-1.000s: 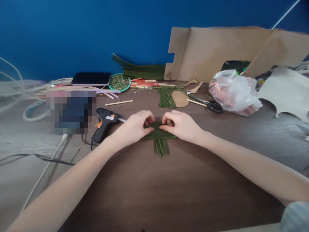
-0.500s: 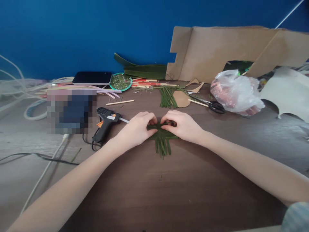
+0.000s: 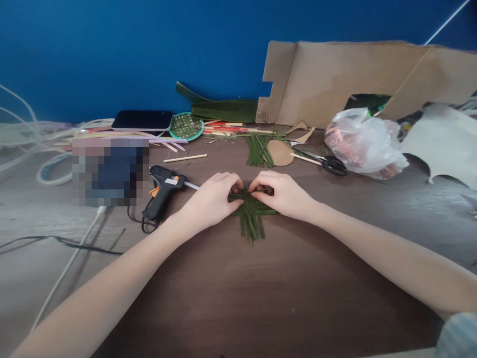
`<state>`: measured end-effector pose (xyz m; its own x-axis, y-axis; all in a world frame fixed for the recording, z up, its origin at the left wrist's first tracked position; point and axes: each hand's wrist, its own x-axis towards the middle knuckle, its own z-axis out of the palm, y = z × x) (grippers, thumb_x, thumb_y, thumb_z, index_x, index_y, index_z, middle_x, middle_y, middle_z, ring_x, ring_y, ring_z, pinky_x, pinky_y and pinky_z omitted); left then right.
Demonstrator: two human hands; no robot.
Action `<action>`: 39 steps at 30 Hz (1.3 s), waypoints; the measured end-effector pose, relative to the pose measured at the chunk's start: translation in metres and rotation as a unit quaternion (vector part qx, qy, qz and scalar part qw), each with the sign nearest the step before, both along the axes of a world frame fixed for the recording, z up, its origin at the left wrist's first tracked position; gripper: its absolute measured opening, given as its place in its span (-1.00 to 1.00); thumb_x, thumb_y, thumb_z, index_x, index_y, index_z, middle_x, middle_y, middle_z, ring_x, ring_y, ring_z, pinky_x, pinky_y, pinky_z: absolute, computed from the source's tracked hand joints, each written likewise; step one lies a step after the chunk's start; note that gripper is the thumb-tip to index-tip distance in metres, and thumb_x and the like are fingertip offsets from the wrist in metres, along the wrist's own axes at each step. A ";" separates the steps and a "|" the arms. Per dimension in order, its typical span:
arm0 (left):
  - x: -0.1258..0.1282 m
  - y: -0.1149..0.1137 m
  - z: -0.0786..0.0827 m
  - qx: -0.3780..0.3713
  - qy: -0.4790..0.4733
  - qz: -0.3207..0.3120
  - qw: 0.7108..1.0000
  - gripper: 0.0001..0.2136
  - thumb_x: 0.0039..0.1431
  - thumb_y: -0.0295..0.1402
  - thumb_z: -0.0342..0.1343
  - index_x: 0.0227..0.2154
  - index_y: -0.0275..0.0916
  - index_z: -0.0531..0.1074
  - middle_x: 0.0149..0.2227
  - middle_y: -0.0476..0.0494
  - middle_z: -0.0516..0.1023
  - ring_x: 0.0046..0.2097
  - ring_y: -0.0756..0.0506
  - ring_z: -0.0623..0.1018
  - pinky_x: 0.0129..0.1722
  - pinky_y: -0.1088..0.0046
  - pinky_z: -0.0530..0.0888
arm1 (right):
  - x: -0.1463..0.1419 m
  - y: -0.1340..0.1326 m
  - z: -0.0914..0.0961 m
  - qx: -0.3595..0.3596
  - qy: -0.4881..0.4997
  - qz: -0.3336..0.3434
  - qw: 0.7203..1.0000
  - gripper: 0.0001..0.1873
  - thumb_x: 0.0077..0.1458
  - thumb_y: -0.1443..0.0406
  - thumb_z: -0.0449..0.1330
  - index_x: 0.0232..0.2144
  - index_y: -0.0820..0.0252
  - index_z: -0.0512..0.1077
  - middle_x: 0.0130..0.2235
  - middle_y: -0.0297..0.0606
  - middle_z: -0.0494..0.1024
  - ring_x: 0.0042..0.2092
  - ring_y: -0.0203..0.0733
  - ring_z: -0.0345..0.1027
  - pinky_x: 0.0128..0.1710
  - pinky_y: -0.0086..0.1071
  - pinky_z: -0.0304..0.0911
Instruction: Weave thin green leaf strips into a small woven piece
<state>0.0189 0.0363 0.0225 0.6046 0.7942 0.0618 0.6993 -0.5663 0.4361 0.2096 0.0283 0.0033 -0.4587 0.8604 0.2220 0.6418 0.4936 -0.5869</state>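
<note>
Green leaf strips (image 3: 252,226) lie crossed over and under one another on the table in front of me, their loose ends pointing toward me and out to the sides. My left hand (image 3: 220,196) pinches the woven strips at their left side, thumb and fingers curled inward. Opposite it, my right hand (image 3: 281,193) pinches the strips at the upper right, its fingertips close to those of the left. Both hands cover part of the weave, so the exact strips between the fingers are hard to make out.
A black glue gun (image 3: 164,191) lies left of my hands. Behind are a bundle of cut leaf strips (image 3: 257,150), a cardboard disc (image 3: 280,152), scissors (image 3: 331,164), a plastic bag (image 3: 367,144) and a phone (image 3: 142,120). Folded cardboard (image 3: 324,79) leans on the blue wall.
Both hands stay almost in place on the woven strips. My right fingertips have shifted very slightly, and the strips' front ends have moved a touch.
</note>
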 end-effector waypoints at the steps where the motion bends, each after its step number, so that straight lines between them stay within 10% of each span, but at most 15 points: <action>1: 0.000 0.000 0.000 0.006 -0.006 0.001 1.000 -0.83 -0.02 -0.48 0.14 -0.33 -0.25 0.30 -0.31 -0.06 0.41 -0.21 -0.10 0.39 -0.18 0.37 0.34 | 0.000 0.000 0.000 -0.002 -0.001 -0.002 1.000 -0.95 -0.01 0.42 0.17 -0.45 0.21 0.40 -0.44 -0.34 0.38 -0.38 -0.31 0.20 -0.35 -0.44 0.10; 27: 0.003 -0.004 -0.001 -0.010 -0.027 -0.025 0.999 -0.83 -0.01 -0.55 0.04 -0.33 -0.22 0.25 -0.29 -0.05 0.42 -0.18 -0.08 0.43 -0.17 0.38 0.36 | 0.003 -0.001 0.009 -0.115 0.151 -0.046 0.981 -0.92 -0.03 0.31 0.18 -0.49 0.23 0.40 -0.53 -0.40 0.37 -0.50 -0.40 0.13 -0.50 -0.47 0.06; 39: 0.011 -0.003 -0.004 0.027 -0.019 0.014 0.999 -0.92 0.16 -0.39 -0.04 -0.44 -0.24 0.25 -0.48 -0.02 0.33 -0.38 -0.06 0.38 -0.35 0.42 0.31 | -0.006 -0.006 0.017 -0.032 0.173 -0.001 0.984 -0.89 0.05 0.28 0.18 -0.40 0.15 0.50 -0.38 -0.33 0.51 -0.31 -0.29 0.30 -0.32 -0.40 0.14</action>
